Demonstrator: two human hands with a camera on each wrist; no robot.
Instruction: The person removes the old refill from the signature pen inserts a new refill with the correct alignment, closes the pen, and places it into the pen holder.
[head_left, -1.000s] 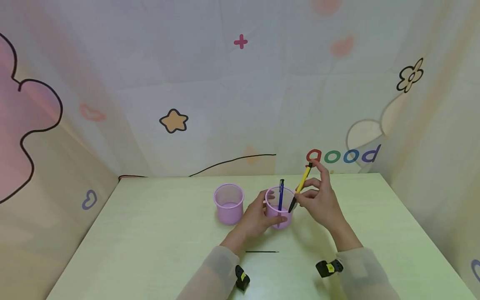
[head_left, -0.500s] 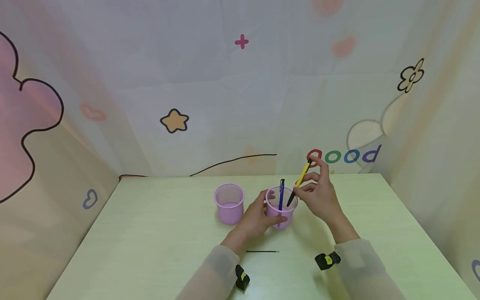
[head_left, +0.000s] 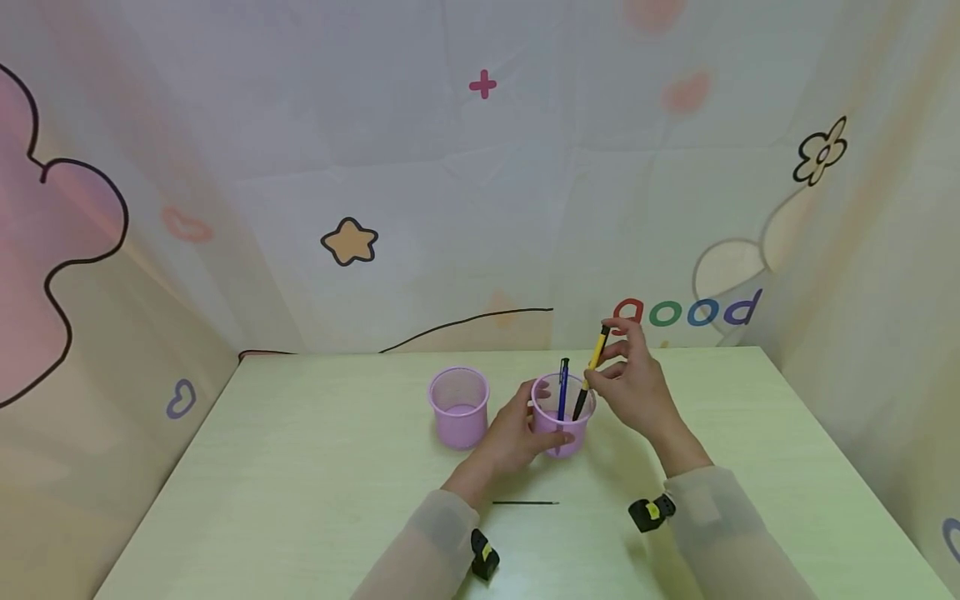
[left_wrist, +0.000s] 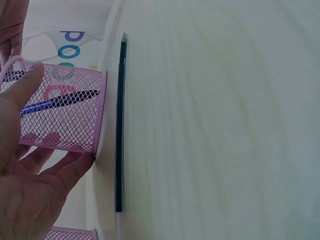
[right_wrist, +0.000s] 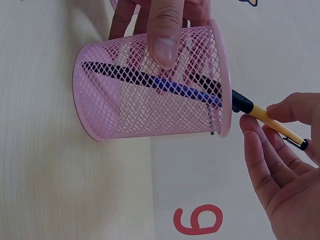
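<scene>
My left hand (head_left: pixel 510 437) grips a pink mesh pen cup (right_wrist: pixel 165 117) around its side, thumb on the near wall and fingers behind. Inside that cup leans a blue pen (head_left: pixel 563 390) with a dark end. With thumb and fingers, my right hand (head_left: pixel 636 383) pinches a yellow pen (head_left: pixel 595 357) that has a black grip and black top. Its black lower end reaches past the rim into the cup, seen through the mesh in the right wrist view. The yellow pen tilts to the right, one finger at its top end.
A second pink mesh cup (head_left: pixel 460 417) stands just left of my left hand. A thin dark pen refill (left_wrist: pixel 120 130) lies on the pale green table (head_left: pixel 315 500) in front of the held cup. Behind the table hangs a printed curtain (head_left: pixel 420 167).
My right hand has moved left, bringing the yellow pen from the cup's right rim to inside its mouth, more upright. The left hand and both cups stay in place.
</scene>
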